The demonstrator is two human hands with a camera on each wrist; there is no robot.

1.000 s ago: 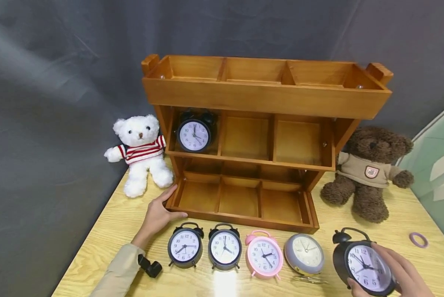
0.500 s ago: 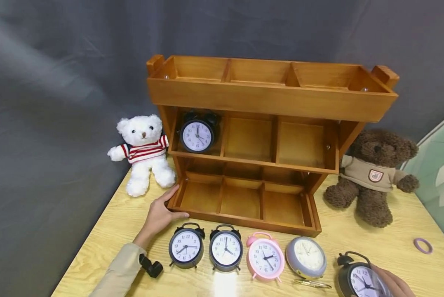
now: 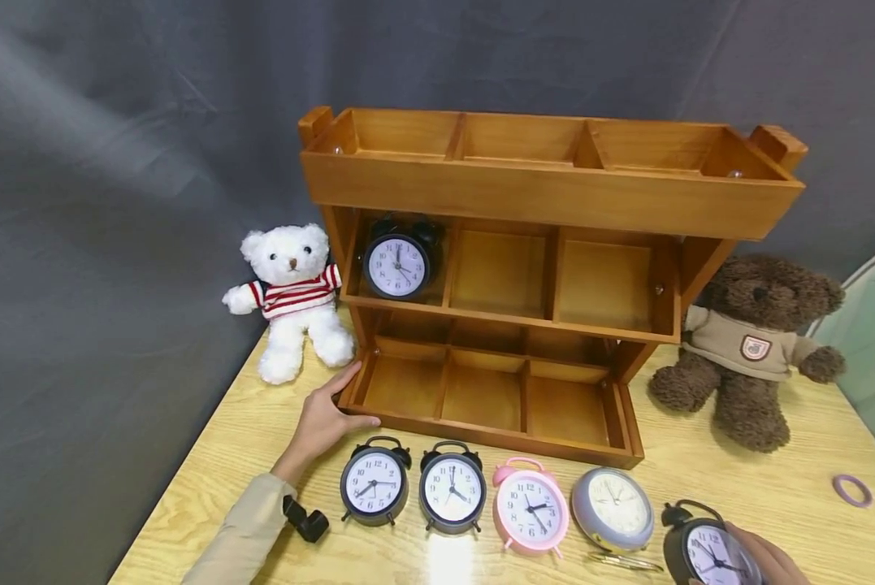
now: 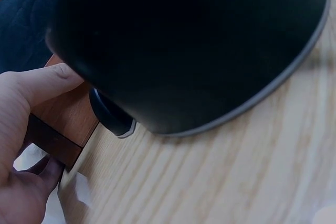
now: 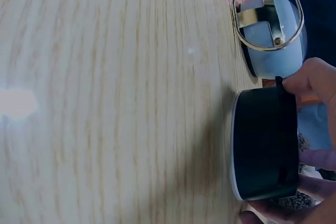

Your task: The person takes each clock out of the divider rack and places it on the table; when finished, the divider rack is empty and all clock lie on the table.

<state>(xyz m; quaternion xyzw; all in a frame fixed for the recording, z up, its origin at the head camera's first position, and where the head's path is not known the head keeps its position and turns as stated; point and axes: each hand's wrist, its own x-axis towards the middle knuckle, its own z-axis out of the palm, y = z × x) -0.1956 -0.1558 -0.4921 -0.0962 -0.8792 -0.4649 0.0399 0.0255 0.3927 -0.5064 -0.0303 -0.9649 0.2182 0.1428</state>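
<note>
My left hand (image 3: 323, 418) grips the lower left corner of the wooden shelf (image 3: 495, 443), thumb along its front and fingers at the side. Beside it stands a black alarm clock (image 3: 374, 485), whose dark casing (image 4: 184, 45) fills much of the left wrist view. At the lower right, my right hand (image 3: 766, 561) holds another black twin-bell alarm clock (image 3: 711, 556) by its sides, face up toward the head camera. In the right wrist view this clock's casing (image 5: 265, 142) is close to the tabletop, near the round grey clock (image 5: 278, 51).
In the same row are a second black clock (image 3: 452, 491) and a pink clock (image 3: 530, 512). One more black clock (image 3: 396, 266) sits in the shelf's middle tier, left compartment. A white bear (image 3: 291, 301) and brown bear (image 3: 751, 349) flank the shelf. A purple ring (image 3: 852, 491) lies right.
My right hand has lowered the black alarm clock toward the table beside the grey clock. The head view has shifted slightly, moving the scene rightward. The left hand keeps its grip on the shelf.
</note>
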